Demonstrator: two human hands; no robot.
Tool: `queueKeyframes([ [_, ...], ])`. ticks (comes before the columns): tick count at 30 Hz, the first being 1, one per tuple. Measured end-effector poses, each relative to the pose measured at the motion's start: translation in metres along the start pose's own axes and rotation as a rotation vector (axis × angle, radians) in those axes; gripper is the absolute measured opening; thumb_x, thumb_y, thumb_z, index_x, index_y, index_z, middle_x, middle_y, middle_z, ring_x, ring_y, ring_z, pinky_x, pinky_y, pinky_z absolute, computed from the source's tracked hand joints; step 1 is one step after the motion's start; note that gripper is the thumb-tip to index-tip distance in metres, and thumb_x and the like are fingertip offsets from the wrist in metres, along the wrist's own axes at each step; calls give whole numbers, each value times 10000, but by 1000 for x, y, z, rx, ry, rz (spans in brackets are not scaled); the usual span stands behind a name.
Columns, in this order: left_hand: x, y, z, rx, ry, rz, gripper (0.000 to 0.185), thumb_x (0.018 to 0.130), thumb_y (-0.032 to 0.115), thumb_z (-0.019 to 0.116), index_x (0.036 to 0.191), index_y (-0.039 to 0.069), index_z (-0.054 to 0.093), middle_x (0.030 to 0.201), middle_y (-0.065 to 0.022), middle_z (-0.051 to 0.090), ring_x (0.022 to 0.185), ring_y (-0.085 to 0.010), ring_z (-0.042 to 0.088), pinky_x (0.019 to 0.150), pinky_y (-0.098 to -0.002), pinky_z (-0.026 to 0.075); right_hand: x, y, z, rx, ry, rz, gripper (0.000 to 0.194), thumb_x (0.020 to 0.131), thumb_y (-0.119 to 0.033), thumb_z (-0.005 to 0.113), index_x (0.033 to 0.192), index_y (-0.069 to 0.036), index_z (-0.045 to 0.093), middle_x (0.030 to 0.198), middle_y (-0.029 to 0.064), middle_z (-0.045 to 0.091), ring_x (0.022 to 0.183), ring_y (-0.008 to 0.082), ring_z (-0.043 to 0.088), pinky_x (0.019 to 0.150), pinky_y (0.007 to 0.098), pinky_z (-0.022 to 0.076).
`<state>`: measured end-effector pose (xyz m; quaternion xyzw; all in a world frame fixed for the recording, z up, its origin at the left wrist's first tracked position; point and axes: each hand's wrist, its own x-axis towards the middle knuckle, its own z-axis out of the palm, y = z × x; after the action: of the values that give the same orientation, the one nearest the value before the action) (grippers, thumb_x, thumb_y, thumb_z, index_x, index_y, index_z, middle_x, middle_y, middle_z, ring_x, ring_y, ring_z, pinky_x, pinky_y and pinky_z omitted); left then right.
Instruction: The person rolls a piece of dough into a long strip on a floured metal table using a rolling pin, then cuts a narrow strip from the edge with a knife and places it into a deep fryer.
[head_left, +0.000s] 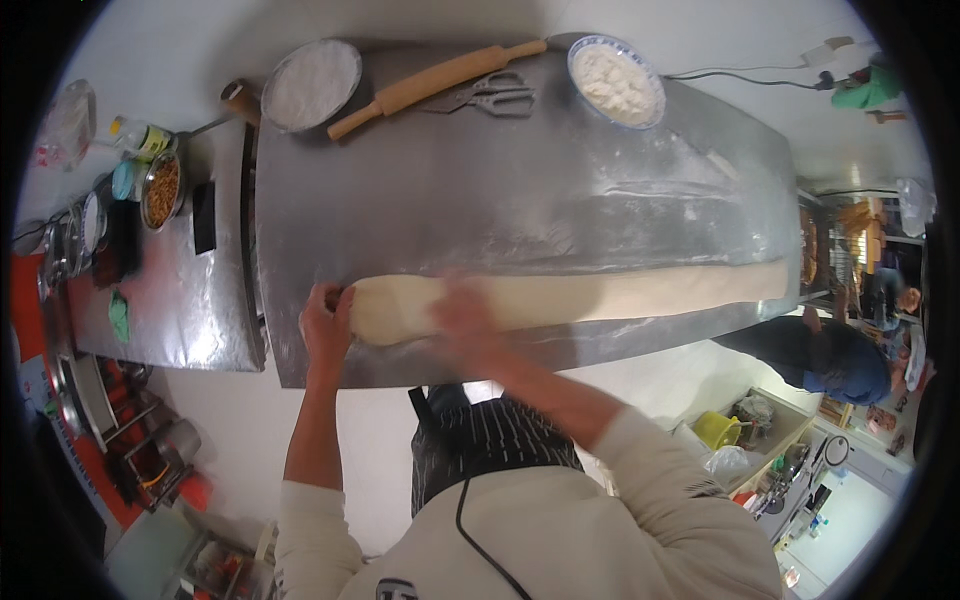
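A long, flat strip of pale dough (540, 300) lies along the near side of a metal worktable (420, 195). Its left end is thicker and rounded, and the strip narrows towards the right. My left hand (328, 322) is at that rounded end, fingers curled and thumb against the dough. Over the dough, just right of the thick part, my right hand (465, 311) is blurred by motion. Its finger positions and whether it presses on the dough cannot be made out.
Along the table's far edge are a bowl of white powder (311, 86), a wooden rolling pin (442, 81), metal kitchen scissors (495, 96) and a patterned bowl of white, lumpy contents (616, 82). A side table (202, 315) stands left. Another person (840, 360) is beyond the right end.
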<state>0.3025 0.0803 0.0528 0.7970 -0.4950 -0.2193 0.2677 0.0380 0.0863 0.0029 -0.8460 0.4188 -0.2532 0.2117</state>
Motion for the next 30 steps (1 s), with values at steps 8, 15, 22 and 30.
queueKeyframes([
  [8, 32, 23, -61, -200, 109, -34, 302, 1019, 249, 563, 1188, 11, 638, 1082, -152, 681, 926, -248, 632, 831, -382, 501, 118, -97, 47, 71, -186, -139, 500, 866, -431, 684, 1153, -23, 651, 1439, 256, 458, 1387, 481, 361, 1161, 626, 221],
  [15, 7, 73, 11, 205, -128, 560, 728, 920, 263, 634, 1509, -31, 323, 1614, -205, 261, 1516, -382, 177, 1208, -569, 151, 37, -2, -71, 122, 92, 55, 378, 864, -298, 715, 1135, -49, 630, 1362, 200, 531, 1337, 423, 441, 1118, 564, 342],
  [22, 54, 66, 52, 377, -439, 631, 859, 889, 253, 654, 1554, -31, 190, 1622, -233, 203, 1505, -433, 159, 1215, -591, 85, -232, 131, -265, -289, 300, 617, 130, 879, -150, 678, 938, -34, 687, 972, 147, 685, 961, 350, 643, 841, 461, 528],
  [30, 121, 218, 249, 528, -241, 573, 803, 987, 321, 551, 1576, -15, 122, 1647, -224, 123, 1531, -392, 69, 1230, -544, 53, -307, 218, -311, -12, 328, 748, 103, 911, -159, 643, 879, -62, 649, 840, 132, 658, 771, 354, 644, 657, 444, 528],
])
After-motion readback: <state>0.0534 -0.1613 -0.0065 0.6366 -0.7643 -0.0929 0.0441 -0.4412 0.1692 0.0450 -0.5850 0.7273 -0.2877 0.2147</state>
